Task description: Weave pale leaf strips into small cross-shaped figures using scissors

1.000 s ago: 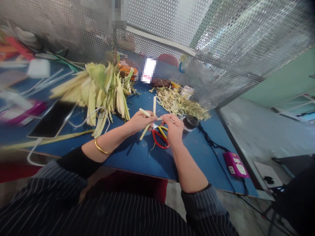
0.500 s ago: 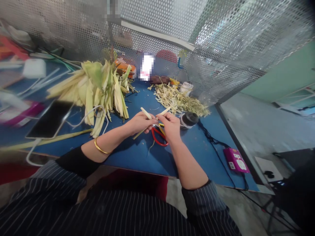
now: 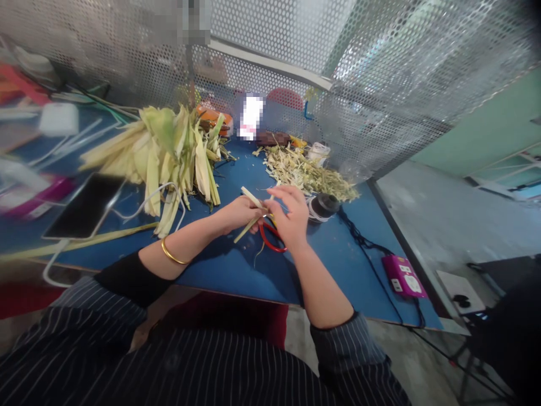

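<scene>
My left hand [image 3: 242, 214] is closed on pale corn husk strips [image 3: 250, 195] that cross at its fingertips. One end slants up, another points down and left. Against it, my right hand [image 3: 292, 217] has its thumb and forefinger pinched at the same crossing, while its other fingers are raised and partly extended. Exactly how the strips join is hidden by the fingers. Scissors [image 3: 273, 243] with red and yellow handles lie on the blue table [image 3: 236, 270] just beneath both hands. Right of my right hand stands a black-topped spool or jar [image 3: 324, 206].
A heap of corn husks [image 3: 163, 146] spreads at the left, beside a phone [image 3: 84, 207] with a white cable. Shredded husk bits [image 3: 310, 172] lie at the back right. A purple power box [image 3: 403, 276] with black cords sits near the right edge. Perforated metal mesh [image 3: 270, 34] rises behind.
The upright strip was folded down to the right and is now mostly hidden by my right hand. My right hand's fingers have lifted and spread. My left hand keeps its grip.
</scene>
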`<state>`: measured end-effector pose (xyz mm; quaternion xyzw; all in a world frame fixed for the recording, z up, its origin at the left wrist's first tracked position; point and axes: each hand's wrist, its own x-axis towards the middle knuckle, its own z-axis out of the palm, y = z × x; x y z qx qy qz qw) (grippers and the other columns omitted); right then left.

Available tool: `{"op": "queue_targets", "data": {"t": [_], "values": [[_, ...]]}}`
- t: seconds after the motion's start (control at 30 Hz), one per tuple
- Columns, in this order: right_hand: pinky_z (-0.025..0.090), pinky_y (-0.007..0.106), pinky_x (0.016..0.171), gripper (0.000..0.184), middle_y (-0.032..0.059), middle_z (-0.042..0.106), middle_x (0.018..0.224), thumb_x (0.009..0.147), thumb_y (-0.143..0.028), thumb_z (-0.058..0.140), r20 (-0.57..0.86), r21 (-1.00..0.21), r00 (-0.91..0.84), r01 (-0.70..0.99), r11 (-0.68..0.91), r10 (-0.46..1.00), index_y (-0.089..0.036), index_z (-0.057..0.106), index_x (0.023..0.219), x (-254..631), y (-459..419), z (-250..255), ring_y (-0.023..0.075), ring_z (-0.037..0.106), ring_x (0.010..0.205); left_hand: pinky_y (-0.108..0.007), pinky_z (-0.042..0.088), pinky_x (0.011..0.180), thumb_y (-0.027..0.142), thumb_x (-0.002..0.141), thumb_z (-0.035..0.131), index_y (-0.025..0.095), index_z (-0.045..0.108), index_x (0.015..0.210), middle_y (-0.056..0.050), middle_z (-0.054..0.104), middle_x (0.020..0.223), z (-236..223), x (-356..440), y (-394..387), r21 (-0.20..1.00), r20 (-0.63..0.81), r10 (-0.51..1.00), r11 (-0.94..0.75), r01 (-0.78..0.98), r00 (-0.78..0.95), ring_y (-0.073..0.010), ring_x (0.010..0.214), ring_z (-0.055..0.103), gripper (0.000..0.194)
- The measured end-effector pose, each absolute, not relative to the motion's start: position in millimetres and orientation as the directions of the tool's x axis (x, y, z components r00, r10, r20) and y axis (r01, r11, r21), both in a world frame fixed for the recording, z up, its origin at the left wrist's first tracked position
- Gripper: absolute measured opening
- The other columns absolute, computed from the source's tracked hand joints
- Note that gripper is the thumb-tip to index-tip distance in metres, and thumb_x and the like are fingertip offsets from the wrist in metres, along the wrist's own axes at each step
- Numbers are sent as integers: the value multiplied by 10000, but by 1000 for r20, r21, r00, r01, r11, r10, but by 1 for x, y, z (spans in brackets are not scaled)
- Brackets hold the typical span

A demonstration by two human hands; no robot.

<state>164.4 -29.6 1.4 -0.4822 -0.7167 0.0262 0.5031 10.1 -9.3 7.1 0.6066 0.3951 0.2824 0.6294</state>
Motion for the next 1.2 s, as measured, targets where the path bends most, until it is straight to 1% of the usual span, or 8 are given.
{"op": "queue_targets", "data": {"t": [0.1, 0.3, 0.5, 0.6, 0.73, 0.87, 0.97, 1.2], "values": [[411, 389, 917, 142, 33, 673, 967, 794, -346, 668, 679, -437, -172, 687, 581, 714, -246, 687, 893, 154, -35, -2, 202, 591, 977, -205, 403, 421, 52, 673, 478, 152, 520, 521, 7, 515, 461, -1, 14, -10, 971, -83, 862, -42, 235, 499, -92, 394, 497, 187], [445, 370, 838, 103, 12, 662, 814, 820, -273, 621, 688, -566, 0, 625, 538, 725, -223, 613, 730, 156, -32, -7, 180, 606, 830, -194, 418, 415, 127, 727, 478, 154, 546, 582, 21, 539, 481, -2, 15, -12, 955, -77, 827, -99, 278, 557, -91, 391, 515, 162], [467, 361, 813, 147, 26, 655, 810, 795, -309, 635, 665, -653, 111, 566, 503, 739, -211, 603, 691, 161, -30, -7, 186, 610, 824, -186, 425, 432, 250, 766, 575, 135, 572, 617, 24, 545, 486, 5, 7, -10, 977, -140, 753, -2, 214, 643, -77, 399, 516, 189], [460, 371, 845, 141, 28, 666, 814, 779, -318, 648, 669, -652, 113, 564, 506, 735, -213, 623, 688, 159, -31, -7, 193, 614, 850, -195, 417, 427, 223, 751, 600, 109, 640, 670, 17, 537, 456, 10, 3, -10, 977, -181, 691, 44, 209, 699, -87, 398, 510, 146], [448, 359, 890, 200, 51, 690, 959, 855, -351, 538, 636, -681, 97, 537, 498, 765, -203, 673, 867, 168, -23, -8, 191, 617, 946, -213, 417, 435, 220, 769, 623, 95, 698, 777, -9, 566, 491, 15, -2, -6, 973, -230, 726, 181, 143, 649, -93, 405, 509, 146], [448, 347, 879, 399, 100, 685, 1058, 900, -463, 418, 546, -744, 264, 590, 315, 795, -165, 645, 1038, 189, -5, -16, 201, 613, 986, -214, 411, 466, 270, 831, 608, 111, 702, 826, -25, 575, 545, 18, -8, 6, 962, -152, 889, 233, -140, 432, -83, 443, 513, 184], [436, 336, 853, 444, 93, 700, 967, 901, -511, 389, 515, -677, 221, 698, 235, 828, -173, 673, 949, 196, 3, -23, 210, 615, 924, -214, 433, 520, 261, 864, 575, 117, 692, 853, -11, 561, 568, 17, -10, 12, 926, -153, 945, 239, -291, 289, -70, 469, 518, 186], [406, 306, 795, 454, 76, 683, 936, 947, -467, 327, 532, -419, -65, 847, 329, 844, -189, 685, 915, 190, -1, -21, 196, 596, 888, -226, 460, 552, 263, 848, 595, 106, 685, 879, -18, 579, 603, 5, -5, 15, 893, -244, 949, 300, -336, 200, -81, 502, 551, 183]]}}
